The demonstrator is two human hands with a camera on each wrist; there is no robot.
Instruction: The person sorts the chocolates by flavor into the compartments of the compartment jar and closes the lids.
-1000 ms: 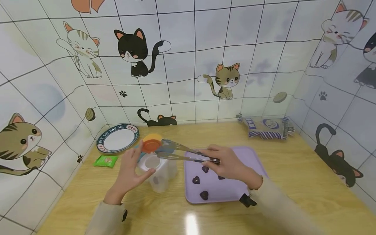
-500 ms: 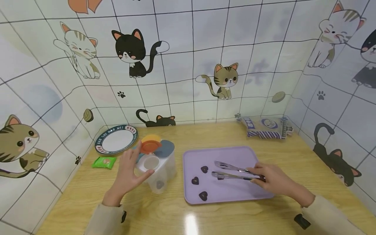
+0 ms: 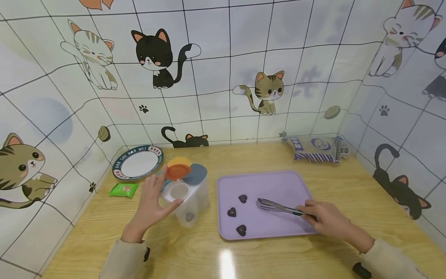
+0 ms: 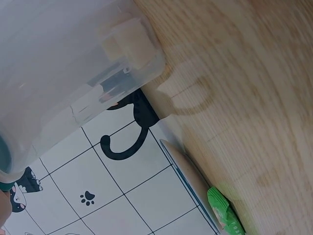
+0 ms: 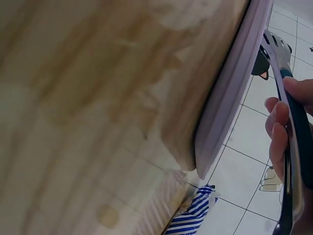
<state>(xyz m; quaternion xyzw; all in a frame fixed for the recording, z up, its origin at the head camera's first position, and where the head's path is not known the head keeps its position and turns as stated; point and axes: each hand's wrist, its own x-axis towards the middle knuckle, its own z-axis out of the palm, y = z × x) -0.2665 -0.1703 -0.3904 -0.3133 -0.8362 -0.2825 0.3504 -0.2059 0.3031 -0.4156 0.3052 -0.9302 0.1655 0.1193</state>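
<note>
My right hand (image 3: 325, 219) grips a pair of metal tongs (image 3: 278, 207) low over the purple tray (image 3: 261, 182). The tongs' arms lie close together, and what is between their tips is hidden. Three dark heart-shaped chocolates (image 3: 242, 198) show on the tray's left half. My left hand (image 3: 150, 201) is spread beside a translucent container (image 3: 198, 201), thumb across its front and index finger up at the raised orange lid (image 3: 177, 171). The round opening under that lid is uncovered, and a dark piece (image 3: 189, 217) shows through the container's front wall.
Back left stands a white plate (image 3: 139, 164) with a green patterned rim. A small green packet (image 3: 123, 190) lies in front of it. At the back right is a clear bag with blue-and-white stripes (image 3: 315, 149). Cat-printed walls (image 3: 216, 77) border the wooden table (image 3: 188, 255).
My right hand has moved right and down from over the container to the tray. The tongs' arms have come together where a fourth chocolate showed earlier. My left hand has stayed at the container.
</note>
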